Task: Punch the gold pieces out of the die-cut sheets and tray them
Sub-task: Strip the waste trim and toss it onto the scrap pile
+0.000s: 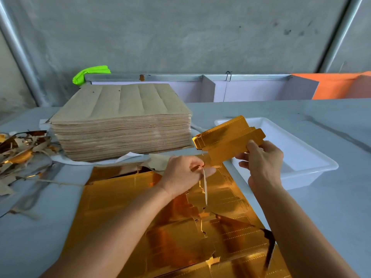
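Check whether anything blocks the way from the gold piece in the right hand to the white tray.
Nothing visible does. The right hand holds the gold piece in the air just beside the white tray, overlapping its near-left rim. The tray's visible floor looks bare. The left hand pinches a thin waste strip over the gold sheet, left of that path.

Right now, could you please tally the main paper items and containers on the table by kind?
Stack of brown-backed sheets: 1
Gold die-cut sheet lying flat: 1
Punched gold piece, held in right hand: 1
White tray: 1
Scrap pile: 1
Total: 5
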Demonstrator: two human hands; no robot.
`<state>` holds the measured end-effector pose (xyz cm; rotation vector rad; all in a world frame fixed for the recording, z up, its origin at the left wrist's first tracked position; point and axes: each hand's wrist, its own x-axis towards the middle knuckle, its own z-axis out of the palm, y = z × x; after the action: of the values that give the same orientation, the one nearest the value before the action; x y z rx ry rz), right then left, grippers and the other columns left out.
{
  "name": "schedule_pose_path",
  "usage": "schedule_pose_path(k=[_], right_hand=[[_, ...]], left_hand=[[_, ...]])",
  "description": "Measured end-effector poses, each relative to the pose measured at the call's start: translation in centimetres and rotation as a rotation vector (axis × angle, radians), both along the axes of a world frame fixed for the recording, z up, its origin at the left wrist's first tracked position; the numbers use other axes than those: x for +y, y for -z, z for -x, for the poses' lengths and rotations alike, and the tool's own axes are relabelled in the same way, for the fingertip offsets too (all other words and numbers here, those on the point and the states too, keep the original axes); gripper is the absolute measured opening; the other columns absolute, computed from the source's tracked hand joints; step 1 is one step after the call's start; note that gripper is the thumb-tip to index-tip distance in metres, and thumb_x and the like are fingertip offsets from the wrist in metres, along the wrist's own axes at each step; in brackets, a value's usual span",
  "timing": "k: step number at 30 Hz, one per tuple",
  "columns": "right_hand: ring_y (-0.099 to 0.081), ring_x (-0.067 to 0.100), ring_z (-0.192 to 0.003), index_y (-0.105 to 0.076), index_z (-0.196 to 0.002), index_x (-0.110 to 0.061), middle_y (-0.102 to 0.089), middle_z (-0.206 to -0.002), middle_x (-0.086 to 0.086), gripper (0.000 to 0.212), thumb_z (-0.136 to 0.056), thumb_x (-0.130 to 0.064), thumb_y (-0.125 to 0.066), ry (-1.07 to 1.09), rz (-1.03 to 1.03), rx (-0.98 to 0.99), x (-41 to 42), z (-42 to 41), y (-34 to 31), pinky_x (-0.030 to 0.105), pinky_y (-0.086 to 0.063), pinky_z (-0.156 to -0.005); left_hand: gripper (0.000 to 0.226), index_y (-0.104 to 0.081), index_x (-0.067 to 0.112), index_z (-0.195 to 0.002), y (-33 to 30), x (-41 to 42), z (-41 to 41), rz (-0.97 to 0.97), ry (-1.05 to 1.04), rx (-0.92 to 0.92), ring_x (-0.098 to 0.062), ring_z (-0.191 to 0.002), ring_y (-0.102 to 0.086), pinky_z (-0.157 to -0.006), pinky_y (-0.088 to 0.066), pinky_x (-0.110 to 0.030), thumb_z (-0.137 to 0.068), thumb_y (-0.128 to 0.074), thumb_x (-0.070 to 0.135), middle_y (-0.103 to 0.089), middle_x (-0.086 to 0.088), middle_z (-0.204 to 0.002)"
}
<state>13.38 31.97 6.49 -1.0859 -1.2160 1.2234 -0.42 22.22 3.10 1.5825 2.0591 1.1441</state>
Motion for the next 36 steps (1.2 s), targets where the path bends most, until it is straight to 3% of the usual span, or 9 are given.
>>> schedule_pose_path(k=[4,9,12,18,22,25,27,33,36], right_hand=[[-0.062,0.011,-0.053,-0.057,-0.091,-0.016,-0.064,-0.073,0.0,0.011,-0.097,-0.014,-0.049,0.055,0.018,-0.033,0.8,-0.8,0.0,0.02,-0.045,-0.045],[-0.055,0.02,-0.059,-0.054,-0.085,-0.01,-0.06,-0.071,0.007,0.013,-0.095,-0.015,-0.048,0.229,-0.224,-0.276,2.3,-1.6,0.4,0.024,-0.037,-0.053],[-0.046,0.022,-0.059,-0.058,-0.083,-0.006,-0.053,-0.065,0.004,0.016,-0.094,-0.015,-0.049,0.228,-0.403,-0.442,2.2,-0.8,0.2,0.024,-0.026,-0.05],[-0.054,0.039,-0.086,-0.062,-0.104,-0.002,-0.065,-0.096,0.023,0.024,-0.092,-0.013,-0.045,0.403,-0.466,-0.509,5.8,-2.6,-3.0,0.025,-0.019,-0.06],[-0.049,0.036,-0.068,-0.057,-0.12,-0.007,-0.062,-0.083,0.023,0.031,-0.092,-0.003,-0.044,0.272,-0.68,-0.555,4.3,-1.1,-2.5,0.033,-0.027,-0.06],[-0.052,0.036,-0.057,-0.056,-0.13,-0.011,-0.06,-0.082,0.021,0.051,-0.085,0.011,-0.048,0.095,-1.001,-0.75,2.0,1.5,-1.2,0.034,-0.038,-0.05],[-0.059,0.037,-0.061,-0.065,-0.114,-0.009,-0.062,-0.087,0.018,0.035,-0.083,0.006,-0.06,-0.065,-1.164,-0.902,0.7,3.5,-0.4,0.037,-0.047,-0.047],[-0.052,0.019,-0.093,-0.063,-0.11,-0.013,-0.059,-0.107,0.003,0.023,-0.095,-0.009,-0.046,-0.586,-1.515,-1.087,-1.6,8.3,3.1,0.031,-0.047,-0.084],[-0.047,0.017,-0.092,-0.061,-0.108,-0.013,-0.057,-0.106,0.003,0.019,-0.094,-0.018,-0.049,-0.663,-1.542,-1.188,-2.4,9.8,4.2,0.029,-0.041,-0.08]], left_hand=[[0.026,-0.067,0.019,-0.067,0.8,-0.2,0.2,0.01,-0.08,0.062,0.004,-0.067,-0.057,-0.075,-0.04,-0.021,-0.091,-0.061,0.022,-0.064,0.009,-0.068],[0.024,-0.07,0.018,-0.076,1.3,-1.2,0.3,0.003,-0.055,0.447,-0.015,-0.087,-0.054,-0.097,-0.036,-0.036,-0.092,-0.058,0.031,-0.063,0.006,-0.072],[0.01,-0.072,0.013,-0.077,1.2,-1.3,-0.6,-0.12,-0.001,0.828,-0.019,-0.075,-0.058,-0.085,-0.046,-0.038,-0.083,-0.07,0.02,-0.062,0.0,-0.07],[0.021,-0.063,0.019,-0.109,1.9,-3.2,1.6,0.031,-0.1,0.806,-0.012,-0.102,-0.054,-0.097,-0.034,-0.028,-0.095,-0.049,0.026,-0.062,0.005,-0.102],[0.021,-0.065,0.018,-0.109,1.1,-3.7,1.3,0.043,-0.069,0.972,-0.017,-0.104,-0.053,-0.093,-0.04,-0.031,-0.093,-0.056,0.026,-0.062,-0.001,-0.105],[0.011,-0.072,0.012,-0.089,0.2,-3.6,-0.6,-0.038,-0.03,1.161,-0.018,-0.081,-0.058,-0.063,-0.053,-0.029,-0.078,-0.068,0.014,-0.063,-0.006,-0.084],[0.015,-0.073,0.008,-0.085,0.4,-3.7,-1.6,-0.083,0.005,1.156,-0.019,-0.072,-0.061,-0.051,-0.054,-0.028,-0.07,-0.072,0.007,-0.065,-0.009,-0.08],[0.039,-0.073,0.014,-0.087,3.6,-5.7,-1.7,-0.019,0.14,0.979,-0.011,-0.073,-0.066,-0.059,-0.057,-0.021,-0.053,-0.09,0.015,-0.068,-0.003,-0.084],[0.035,-0.073,0.017,-0.087,4.1,-6.9,-1.2,-0.029,0.223,0.947,-0.007,-0.078,-0.065,-0.065,-0.056,-0.016,-0.056,-0.089,0.018,-0.068,0.0,-0.087]])
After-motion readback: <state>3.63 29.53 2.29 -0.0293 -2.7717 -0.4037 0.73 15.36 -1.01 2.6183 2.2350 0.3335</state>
